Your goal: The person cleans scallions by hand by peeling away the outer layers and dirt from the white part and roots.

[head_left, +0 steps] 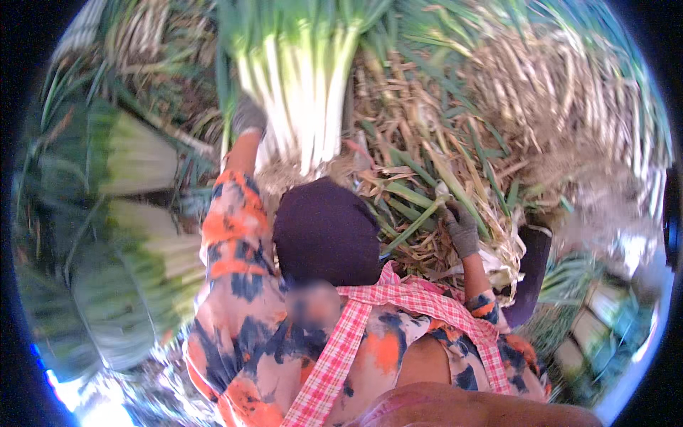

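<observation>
Seemingly bracing white-stalked bundle [302, 99] with left hand [249, 116], apart from right hand [461, 229] at loose stalk [414, 226]; cannot tell if either clamped.

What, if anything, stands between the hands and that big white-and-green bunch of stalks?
Nothing visible for the left hand: it is at the left edge of the bunch of stalks. Between the right hand and the bunch lie loose dry leaves and green stems.

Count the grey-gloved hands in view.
2: the left hand at the left side of the upright white-and-green leek bunch, and the right hand among dry leaves. Others could be hidden.
</observation>
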Tool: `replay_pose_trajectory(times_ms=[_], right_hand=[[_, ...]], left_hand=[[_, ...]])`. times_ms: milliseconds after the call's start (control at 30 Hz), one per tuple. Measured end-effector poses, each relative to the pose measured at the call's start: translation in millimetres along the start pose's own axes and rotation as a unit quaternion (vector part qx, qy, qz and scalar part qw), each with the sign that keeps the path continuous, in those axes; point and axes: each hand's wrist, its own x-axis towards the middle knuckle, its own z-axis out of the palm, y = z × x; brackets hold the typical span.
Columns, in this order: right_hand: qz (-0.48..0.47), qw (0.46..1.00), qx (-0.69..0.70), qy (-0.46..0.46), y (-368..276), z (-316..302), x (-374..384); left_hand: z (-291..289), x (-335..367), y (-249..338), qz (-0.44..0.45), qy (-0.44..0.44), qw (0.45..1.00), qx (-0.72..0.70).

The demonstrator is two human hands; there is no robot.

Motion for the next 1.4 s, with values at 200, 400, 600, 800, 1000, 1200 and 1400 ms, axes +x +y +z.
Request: replay_pose_trajectory(times_ms=[200, 400, 600, 800, 1000, 1200, 1400], right_hand=[[-0.095, 0.988, -0.12, -0.004, -24, -42, 59], [-0.199, 0.924, -0.119, 0.303, 11, -176, 176], [-0.088, 0.818, -0.298, 0.483, -12, -303, 268], [0.117, 0.845, -0.45, 0.264, -38, -305, 323], [0.115, 0.952, -0.225, 0.174, -39, -284, 306], [-0.006, 0.977, 0.12, 0.175, -29, -200, 156], [-0.049, 0.958, 0.196, 0.203, -43, -110, 16]], left_hand=[[44, 7, -34, 0.101, 0.039, 0.991, 0.084], [110, 28, -49, 0.262, 0.24, 0.898, 0.258], [130, 22, -88, 0.163, 0.202, 0.961, 0.1], [55, -5, -46, 0.131, -0.122, 0.882, 0.436], [-18, -12, 2, 0.007, -0.054, 0.985, 0.163], [-73, -12, 81, 0.169, -0.033, 0.972, -0.163], [-185, -103, 269, 0.318, -0.32, 0.767, -0.456]])
